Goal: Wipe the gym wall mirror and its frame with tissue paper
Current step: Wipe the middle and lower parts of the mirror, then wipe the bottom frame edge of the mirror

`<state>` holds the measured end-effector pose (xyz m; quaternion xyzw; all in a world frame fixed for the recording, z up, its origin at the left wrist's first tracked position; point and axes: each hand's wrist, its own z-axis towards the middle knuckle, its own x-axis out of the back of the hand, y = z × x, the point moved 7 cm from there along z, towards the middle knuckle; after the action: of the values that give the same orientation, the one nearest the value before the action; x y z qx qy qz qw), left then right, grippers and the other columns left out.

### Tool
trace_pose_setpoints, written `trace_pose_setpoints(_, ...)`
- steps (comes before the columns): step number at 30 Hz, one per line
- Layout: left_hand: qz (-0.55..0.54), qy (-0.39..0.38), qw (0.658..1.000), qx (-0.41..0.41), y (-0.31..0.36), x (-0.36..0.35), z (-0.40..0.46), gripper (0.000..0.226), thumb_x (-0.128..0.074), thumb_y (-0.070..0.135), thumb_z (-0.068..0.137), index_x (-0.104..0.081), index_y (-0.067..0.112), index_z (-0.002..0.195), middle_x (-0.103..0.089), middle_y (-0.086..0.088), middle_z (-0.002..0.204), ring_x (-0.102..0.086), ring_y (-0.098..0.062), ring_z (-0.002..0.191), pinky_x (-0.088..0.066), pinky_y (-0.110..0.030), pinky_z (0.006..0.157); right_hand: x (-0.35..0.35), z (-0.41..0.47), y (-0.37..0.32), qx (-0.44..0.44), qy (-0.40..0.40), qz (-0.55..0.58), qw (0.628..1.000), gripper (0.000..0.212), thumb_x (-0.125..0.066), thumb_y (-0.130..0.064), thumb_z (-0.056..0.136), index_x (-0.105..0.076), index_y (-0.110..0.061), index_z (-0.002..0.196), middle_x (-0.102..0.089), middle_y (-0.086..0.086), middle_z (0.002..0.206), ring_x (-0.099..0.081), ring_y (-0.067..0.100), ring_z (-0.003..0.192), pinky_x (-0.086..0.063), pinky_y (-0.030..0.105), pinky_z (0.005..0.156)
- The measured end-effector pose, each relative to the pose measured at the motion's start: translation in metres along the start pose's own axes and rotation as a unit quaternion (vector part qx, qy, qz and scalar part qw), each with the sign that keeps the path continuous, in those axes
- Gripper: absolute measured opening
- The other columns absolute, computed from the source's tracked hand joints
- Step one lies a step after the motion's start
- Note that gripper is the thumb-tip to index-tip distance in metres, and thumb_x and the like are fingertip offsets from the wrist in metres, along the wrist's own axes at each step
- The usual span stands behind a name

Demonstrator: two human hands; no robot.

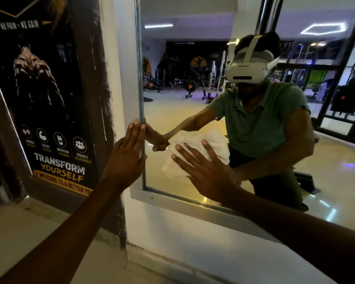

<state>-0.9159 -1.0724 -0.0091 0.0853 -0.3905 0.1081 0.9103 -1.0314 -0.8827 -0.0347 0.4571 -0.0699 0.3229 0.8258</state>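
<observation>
**Wiping low on the mirror, one hand braced on its frame**

Pressing flat against the glass, the right hand point(207, 171) pins a wad of white tissue paper point(195, 152) to the lower left part of the wall mirror point(193, 95). Its fingers are spread and straight over the paper, not curled round it, so the wad is held only by the push of the palm and fingers. The tissue is crumpled and folded, and sits a little above the bottom edge of the glass.

Just beside it, the left hand point(127, 152) lies open on the pale frame point(129, 78) at the mirror's left side, fingers straight and pointing up, their tips touching the strip where frame meets glass. Both bare forearms reach in from below.

In the glass a person in a green polo shirt and a white headset shows, bent toward the same spot, with gym machines and ceiling lights behind.

Left of the frame hangs a dark poster point(49, 99) reading "NO PAIN NO GAIN" and "TRANSFORM YOURSELF". Below the mirror runs a white wall point(193, 238).
</observation>
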Motion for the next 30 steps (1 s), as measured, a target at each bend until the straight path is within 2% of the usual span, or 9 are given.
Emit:
trace_pose_setpoints(2,0.018,0.044,0.999,-0.027,0.004,0.023,0.003,0.064,-0.048,0.025,0.105,-0.022,0.009,0.162,-0.014,-0.012,0.169,-0.019,-0.028,0.155,-0.025,-0.048,0.117,0.009,0.023,0.015,-0.018,0.018,-0.015,1.000,0.061,-0.037,-0.022,0.106,-0.024,-0.015,0.166,-0.017,0.016,0.173,-0.017,0.037,0.160,-0.004,0.062,0.128)
trace_pose_setpoints(4,0.039,0.080,0.995,-0.043,0.010,0.049,0.016,0.053,-0.037,0.029,0.102,-0.049,0.005,0.149,-0.047,-0.020,0.154,-0.053,-0.036,0.137,-0.043,-0.055,0.107,0.030,0.051,0.047,-0.060,0.044,-0.020,0.997,0.064,-0.027,-0.014,0.101,-0.026,-0.015,0.165,-0.021,0.017,0.171,-0.019,0.037,0.159,0.002,0.061,0.128)
trace_pose_setpoints(7,0.043,0.128,0.990,-0.047,0.023,0.102,0.053,0.048,-0.037,0.028,0.099,-0.066,0.005,0.131,-0.067,-0.019,0.133,-0.074,-0.036,0.103,-0.054,-0.051,0.091,0.069,0.091,0.111,-0.131,0.088,-0.007,0.987,0.065,-0.044,-0.015,0.097,-0.034,-0.013,0.161,-0.033,0.018,0.167,-0.022,0.039,0.156,0.000,0.063,0.126)
trace_pose_setpoints(10,0.014,0.155,0.986,-0.056,0.045,0.167,0.107,0.043,-0.043,0.027,0.098,-0.069,0.007,0.126,-0.077,-0.014,0.111,-0.074,-0.030,0.080,-0.054,-0.039,0.078,0.113,0.132,0.168,-0.148,0.104,0.013,0.983,0.064,-0.049,-0.018,0.095,-0.039,-0.011,0.158,-0.040,0.020,0.163,-0.030,0.042,0.152,-0.007,0.064,0.123)
trace_pose_setpoints(13,-0.034,0.165,0.984,-0.060,0.071,0.227,0.165,0.041,-0.043,0.029,0.102,-0.067,0.009,0.128,-0.076,-0.008,0.092,-0.069,-0.022,0.072,-0.047,-0.031,0.079,0.157,0.166,0.228,-0.169,0.110,0.042,0.978,0.065,-0.053,-0.018,0.092,-0.043,-0.010,0.155,-0.043,0.021,0.161,-0.028,0.041,0.151,-0.008,0.062,0.122)
trace_pose_setpoints(17,-0.078,0.215,0.970,-0.086,0.110,0.306,0.236,0.033,-0.052,0.021,0.101,-0.073,0.005,0.122,-0.077,-0.008,0.089,-0.063,-0.015,0.065,-0.053,-0.031,0.069,0.212,0.195,0.321,-0.211,0.099,0.032,0.972,0.067,-0.059,-0.018,0.090,-0.043,-0.011,0.155,-0.042,0.021,0.161,-0.023,0.040,0.151,-0.008,0.061,0.122)
trace_pose_setpoints(20,-0.104,0.217,0.966,-0.090,0.142,0.349,0.284,0.031,-0.054,0.020,0.100,-0.074,0.004,0.119,-0.078,-0.010,0.095,-0.072,-0.025,0.072,-0.059,-0.039,0.067,0.243,0.204,0.383,-0.217,0.065,0.022,0.974,0.070,-0.061,-0.016,0.089,-0.043,-0.011,0.157,-0.038,0.021,0.164,-0.020,0.039,0.154,-0.007,0.062,0.124)
trace_pose_setpoints(24,-0.152,0.191,0.965,-0.092,0.198,0.398,0.341,0.038,-0.049,0.029,0.100,-0.075,0.005,0.114,-0.077,-0.008,0.086,-0.071,-0.026,0.068,-0.054,-0.032,0.062,0.288,0.193,0.462,-0.232,0.034,0.036,0.971,0.062,-0.046,-0.016,0.096,-0.042,-0.010,0.157,-0.035,0.020,0.166,-0.019,0.038,0.156,-0.005,0.062,0.125)
trace_pose_setpoints(30,-0.278,0.127,0.946,-0.109,0.302,0.465,0.406,0.043,-0.051,0.038,0.099,-0.075,0.009,0.119,-0.079,-0.006,0.107,-0.075,-0.016,0.088,-0.048,-0.020,0.079,0.381,0.138,0.577,-0.299,-0.019,0.088,0.950,0.058,-0.042,-0.023,0.103,-0.035,-0.013,0.160,-0.030,0.016,0.168,-0.018,0.033,0.159,-0.011,0.059,0.127)
